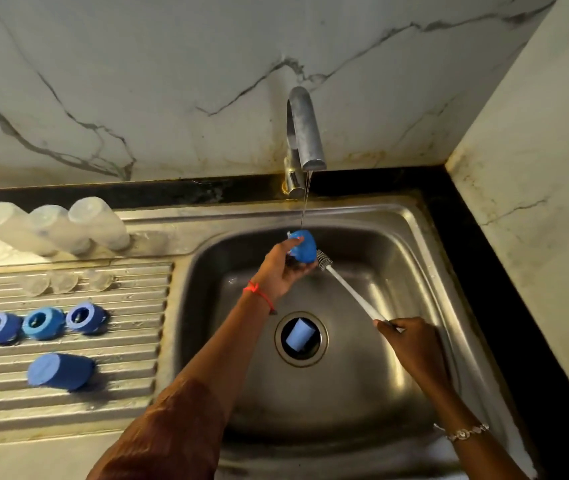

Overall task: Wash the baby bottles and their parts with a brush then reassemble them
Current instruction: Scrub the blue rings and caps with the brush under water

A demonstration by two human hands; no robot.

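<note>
My left hand (281, 266) grips a blue bottle cap (303, 244) under a thin stream of water from the tap (302, 133). My right hand (411, 341) holds the white handle of a bottle brush (345, 285), whose bristle head touches the cap's right side. Another blue cap (298, 335) lies in the sink drain. On the drainboard lie three clear bottles (56, 226), three clear teats (64, 281), three blue collar rings (42, 322) and one more blue cap (61, 371).
The steel sink basin (397, 258) fills the middle, with the ribbed drainboard (120, 358) on its left. A marble wall stands behind, and another rises close on the right past a black counter strip (505, 306).
</note>
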